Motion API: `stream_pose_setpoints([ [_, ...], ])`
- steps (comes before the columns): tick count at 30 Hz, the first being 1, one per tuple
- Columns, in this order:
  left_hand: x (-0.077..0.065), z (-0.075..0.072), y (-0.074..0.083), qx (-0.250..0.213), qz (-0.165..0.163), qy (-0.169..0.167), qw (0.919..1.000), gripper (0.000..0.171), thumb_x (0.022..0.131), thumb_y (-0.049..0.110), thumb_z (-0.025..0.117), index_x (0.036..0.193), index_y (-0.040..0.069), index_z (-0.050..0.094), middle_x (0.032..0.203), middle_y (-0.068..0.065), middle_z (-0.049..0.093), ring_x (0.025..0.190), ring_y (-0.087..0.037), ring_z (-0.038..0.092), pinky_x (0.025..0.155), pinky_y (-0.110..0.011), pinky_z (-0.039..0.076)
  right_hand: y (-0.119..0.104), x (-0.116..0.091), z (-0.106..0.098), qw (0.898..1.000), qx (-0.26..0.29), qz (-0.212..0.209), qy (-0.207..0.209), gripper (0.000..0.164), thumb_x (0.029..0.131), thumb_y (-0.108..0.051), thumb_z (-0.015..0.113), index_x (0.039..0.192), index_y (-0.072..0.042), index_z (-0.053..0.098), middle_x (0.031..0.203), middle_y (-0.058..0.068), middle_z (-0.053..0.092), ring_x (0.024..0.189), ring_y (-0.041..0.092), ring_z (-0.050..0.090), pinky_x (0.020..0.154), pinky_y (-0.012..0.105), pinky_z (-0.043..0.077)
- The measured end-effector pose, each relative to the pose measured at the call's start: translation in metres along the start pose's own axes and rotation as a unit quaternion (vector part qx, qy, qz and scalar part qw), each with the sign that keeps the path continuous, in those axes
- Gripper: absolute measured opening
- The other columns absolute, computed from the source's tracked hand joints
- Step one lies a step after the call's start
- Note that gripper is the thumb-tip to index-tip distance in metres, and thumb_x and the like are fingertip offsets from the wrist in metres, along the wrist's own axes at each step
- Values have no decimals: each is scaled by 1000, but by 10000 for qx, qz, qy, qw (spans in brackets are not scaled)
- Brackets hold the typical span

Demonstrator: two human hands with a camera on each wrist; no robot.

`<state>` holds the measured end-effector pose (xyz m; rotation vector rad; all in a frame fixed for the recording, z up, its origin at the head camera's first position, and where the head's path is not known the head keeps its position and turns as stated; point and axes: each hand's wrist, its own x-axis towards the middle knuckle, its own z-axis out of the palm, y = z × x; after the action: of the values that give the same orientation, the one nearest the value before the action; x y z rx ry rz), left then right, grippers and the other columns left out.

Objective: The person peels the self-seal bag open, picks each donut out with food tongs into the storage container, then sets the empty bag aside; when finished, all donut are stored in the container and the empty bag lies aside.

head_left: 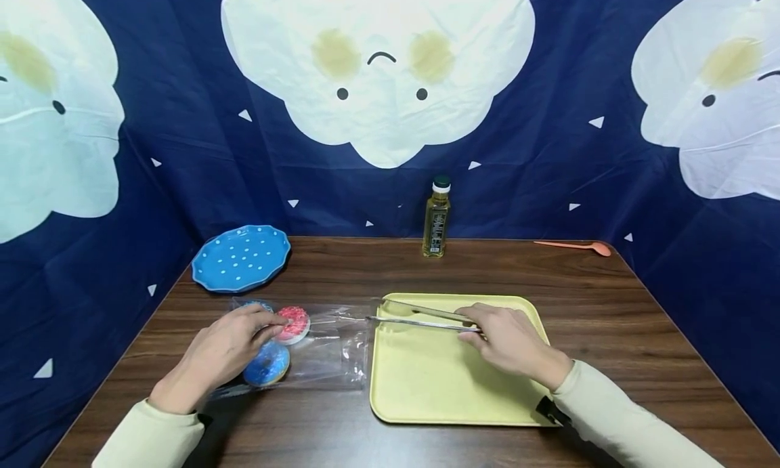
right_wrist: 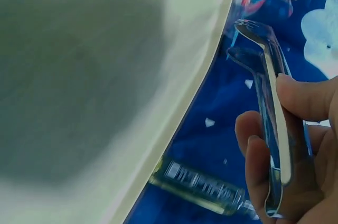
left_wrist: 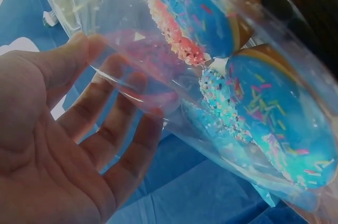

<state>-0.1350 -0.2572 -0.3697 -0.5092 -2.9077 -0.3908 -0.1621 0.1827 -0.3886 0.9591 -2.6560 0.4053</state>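
A clear plastic bag [head_left: 329,353] lies left of the tray, with several donuts inside. A pink-iced donut [head_left: 296,324] and a blue-iced donut [head_left: 267,365] show through the film in the head view. My left hand [head_left: 222,349] pinches the bag's film over the donuts; in the left wrist view thumb and fingers close on its edge, beside a blue donut with sprinkles [left_wrist: 277,121]. My right hand [head_left: 508,336] holds metal tongs [head_left: 426,324] above the yellow tray [head_left: 439,387]. The tongs' arms are spread, and their tips point left, close by the bag's right end.
A blue plate with white dots [head_left: 240,259] sits at the back left. An oil bottle [head_left: 436,225] stands upright at the table's back edge, and an orange spoon [head_left: 600,249] lies at the back right. A dark blue cloth [head_left: 365,197] hangs behind the table.
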Motion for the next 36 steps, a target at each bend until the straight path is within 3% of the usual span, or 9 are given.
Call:
stream_pose_setpoints([
  [3,-1,0,0,-7,-55,6,10000,14,96,21,71,107,17,78,101,1,68,84,-16,64,64,-39,55,-8,8,3,9997,98,-198,-63,28,90,-25,77,115,-12,72,102,-2,73,78,16,70,51,31,48],
  [12,1,1,2,-21,-125,-8,9999,14,97,20,70,107,15,78,103,-3,69,93,-24,67,75,-49,57,-28,35,20,9971,211,-615,-393,28,92,-29,74,115,-12,73,100,-2,73,76,16,69,52,33,51],
  [22,-2,1,0,126,77,24,9999,15,96,21,70,108,15,78,109,-8,71,100,-29,67,79,-51,56,-54,67,42,9899,517,-1060,-782,26,93,-33,73,112,-17,73,85,-9,63,57,3,46,47,24,39],
  [36,2,4,1,183,204,161,9995,13,94,21,73,102,13,80,98,-3,71,88,-22,68,75,-46,57,-71,90,58,9841,664,-1040,-1278,48,94,-42,70,131,-13,67,110,-2,71,68,4,54,54,22,45],
])
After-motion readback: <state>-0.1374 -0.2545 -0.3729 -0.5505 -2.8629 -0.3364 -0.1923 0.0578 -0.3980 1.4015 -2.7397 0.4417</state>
